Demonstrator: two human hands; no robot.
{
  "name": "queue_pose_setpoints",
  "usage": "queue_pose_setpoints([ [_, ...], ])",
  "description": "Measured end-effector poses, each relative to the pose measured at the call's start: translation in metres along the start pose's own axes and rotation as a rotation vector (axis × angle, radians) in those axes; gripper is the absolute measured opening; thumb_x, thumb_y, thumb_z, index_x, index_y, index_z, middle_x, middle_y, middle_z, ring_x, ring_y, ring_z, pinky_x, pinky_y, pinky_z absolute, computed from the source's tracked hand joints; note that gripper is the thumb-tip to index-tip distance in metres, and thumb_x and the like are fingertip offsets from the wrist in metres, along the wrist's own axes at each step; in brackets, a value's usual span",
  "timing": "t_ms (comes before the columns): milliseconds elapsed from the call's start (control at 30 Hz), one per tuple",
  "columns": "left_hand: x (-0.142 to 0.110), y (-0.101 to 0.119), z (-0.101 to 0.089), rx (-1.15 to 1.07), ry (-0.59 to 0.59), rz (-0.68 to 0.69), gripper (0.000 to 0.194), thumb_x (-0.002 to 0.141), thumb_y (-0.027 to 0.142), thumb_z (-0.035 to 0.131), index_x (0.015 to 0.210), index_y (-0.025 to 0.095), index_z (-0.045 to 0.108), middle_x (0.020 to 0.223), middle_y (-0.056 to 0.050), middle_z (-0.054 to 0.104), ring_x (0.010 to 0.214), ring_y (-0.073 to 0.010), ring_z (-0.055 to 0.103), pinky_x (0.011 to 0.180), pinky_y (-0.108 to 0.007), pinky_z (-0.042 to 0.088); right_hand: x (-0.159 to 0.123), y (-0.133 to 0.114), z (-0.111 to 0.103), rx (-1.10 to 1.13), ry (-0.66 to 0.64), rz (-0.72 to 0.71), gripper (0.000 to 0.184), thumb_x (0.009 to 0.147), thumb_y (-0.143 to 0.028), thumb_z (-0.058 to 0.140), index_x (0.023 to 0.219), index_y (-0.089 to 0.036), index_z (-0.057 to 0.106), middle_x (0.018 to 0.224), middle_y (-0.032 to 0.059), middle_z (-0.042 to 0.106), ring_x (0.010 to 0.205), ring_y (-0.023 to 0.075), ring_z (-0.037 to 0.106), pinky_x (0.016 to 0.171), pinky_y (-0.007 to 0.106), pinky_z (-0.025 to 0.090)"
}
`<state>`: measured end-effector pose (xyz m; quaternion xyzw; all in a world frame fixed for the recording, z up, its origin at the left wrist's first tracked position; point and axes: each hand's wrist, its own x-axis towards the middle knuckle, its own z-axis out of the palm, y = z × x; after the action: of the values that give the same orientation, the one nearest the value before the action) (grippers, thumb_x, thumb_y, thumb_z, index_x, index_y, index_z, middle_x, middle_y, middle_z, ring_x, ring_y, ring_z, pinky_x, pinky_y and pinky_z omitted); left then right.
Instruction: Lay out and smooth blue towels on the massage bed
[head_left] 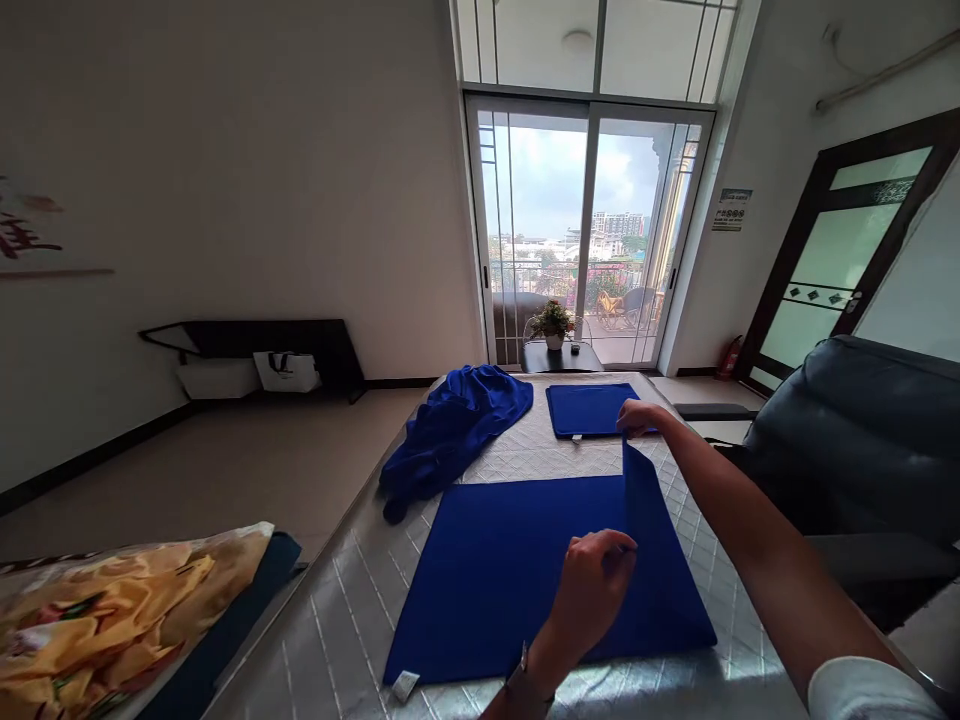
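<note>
A blue cloth [495,570] lies spread on a quilted mattress [352,620]. Its right part is raised in a fold. My right hand [637,417] pinches the far corner of that raised flap. My left hand [592,590] grips the flap's near edge, fingers closed on the fabric. A folded blue cloth [589,408] rests farther back, just left of my right hand. A crumpled heap of blue cloths [450,430] lies at the mattress's far left.
A dark sofa [862,440] stands to the right. A small table with a potted plant [553,325] sits before the glass balcony doors [589,230]. A yellow patterned pillow [112,610] lies at lower left. Bare floor stretches left of the mattress.
</note>
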<state>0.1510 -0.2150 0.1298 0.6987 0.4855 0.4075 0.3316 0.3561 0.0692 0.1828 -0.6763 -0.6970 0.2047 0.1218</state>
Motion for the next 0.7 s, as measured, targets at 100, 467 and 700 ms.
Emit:
queue_pose_setpoints([
  [100, -0.025, -0.003, -0.042, 0.029, 0.134, -0.016, 0.018, 0.089, 0.03, 0.061, 0.097, 0.028, 0.077, 0.079, 0.001, 0.075, 0.075, -0.0177, 0.067, 0.089, -0.035, 0.049, 0.002, -0.047, 0.02, 0.15, -0.181, -0.102, 0.024, 0.079, -0.029, 0.085, 0.075, -0.009, 0.072, 0.071, 0.0065, 0.073, 0.066, 0.0165, 0.071, 0.068, 0.024, 0.06],
  [467, -0.118, -0.075, -0.127, 0.259, 0.537, -0.212, 0.03, 0.092, 0.049, 0.054, 0.098, 0.028, 0.074, 0.079, -0.002, 0.073, 0.075, -0.0227, 0.067, 0.068, -0.033, 0.053, 0.0, -0.23, 0.149, 0.184, -0.321, -0.551, 0.018, 0.077, -0.013, 0.073, 0.093, -0.017, 0.081, 0.079, 0.003, 0.078, 0.082, 0.0205, 0.075, 0.08, 0.029, 0.06],
  [700, -0.15, -0.137, -0.158, 0.514, 0.591, -0.443, 0.035, 0.09, 0.036, 0.044, 0.108, 0.025, 0.072, 0.089, -0.005, 0.078, 0.084, -0.0253, 0.072, 0.089, -0.043, 0.051, -0.016, -0.287, 0.221, -0.007, -0.244, -0.665, 0.02, 0.075, -0.009, 0.072, 0.087, -0.022, 0.081, 0.097, 0.0029, 0.08, 0.103, 0.0243, 0.072, 0.093, 0.031, 0.053],
])
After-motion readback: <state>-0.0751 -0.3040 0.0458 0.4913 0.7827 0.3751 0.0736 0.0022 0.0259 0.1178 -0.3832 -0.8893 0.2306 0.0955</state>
